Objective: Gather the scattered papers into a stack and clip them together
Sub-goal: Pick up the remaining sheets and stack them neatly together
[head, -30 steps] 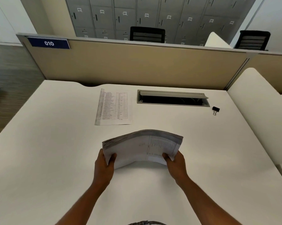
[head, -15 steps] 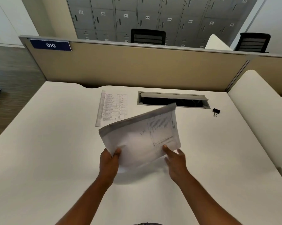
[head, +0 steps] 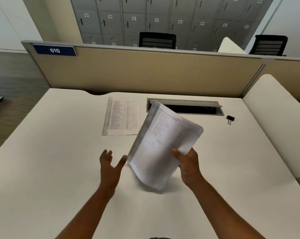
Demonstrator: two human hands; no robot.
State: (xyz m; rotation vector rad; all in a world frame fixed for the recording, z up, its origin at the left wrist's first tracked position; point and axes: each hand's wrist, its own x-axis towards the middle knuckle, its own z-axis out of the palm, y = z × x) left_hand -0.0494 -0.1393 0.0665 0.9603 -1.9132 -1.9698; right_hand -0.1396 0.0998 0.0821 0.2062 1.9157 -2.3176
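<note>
Far left, beyond the edge of the white desk surface (head: 42, 152): brown wood-grain floor (head: 12, 87). On the beige fabric partition (head: 145, 75) behind, a blue plate with white "010" (head: 54, 50).

Left of centre, low over the surface: left hand (head: 110, 165), palm turned rightward, fingers (head: 105, 155) straight and slightly spread, gripping nothing; thumb tip just beside the lower left edge of the held stack, contact not clear.

Further back, flat on the surface: single white printed sheet with a table of text lines (head: 120, 117), well apart from both hands.

Centre: thick white stack of printed papers (head: 161, 144), lifted off the surface and tilted, top corner leaning toward the back, lower corner hanging just above a soft shadow. Some motion blur on the print.

Behind the stack: grey metal cable slot with a raised lid (head: 185, 107), partly hidden by the stack's top corner.

Right of centre: right hand (head: 189, 164) gripping the stack's right edge, thumb on the printed face, other fingers curled behind and out of sight.

Further right, near the slot's end: small black binder clip with wire handles (head: 230, 119), lying alone on the surface.

Top: grey numbered lockers (head: 145, 18) and two black chair backs (head: 157, 40).
</note>
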